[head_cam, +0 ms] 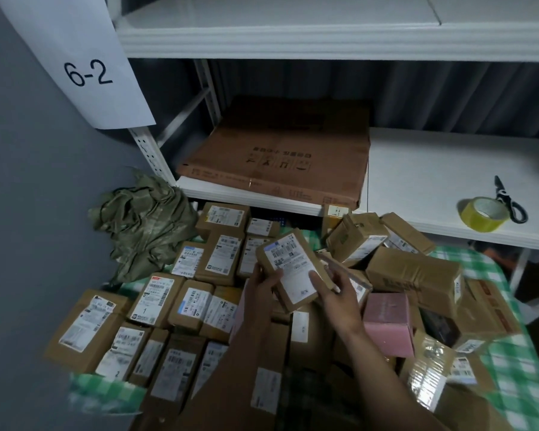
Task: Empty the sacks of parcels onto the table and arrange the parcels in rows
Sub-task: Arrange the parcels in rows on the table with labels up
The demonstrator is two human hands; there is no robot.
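While the left hand [263, 283] and right hand [333, 289] both gripped one labelled parcel [288, 269] above the table [517, 387], its label print stayed unreadable — lower parcels hidden beneath forearms — with a crumpled sack [143, 225] far left.

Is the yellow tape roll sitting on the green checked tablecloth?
No, the yellow tape roll sits on the white metal shelf, beside the black-handled scissors.
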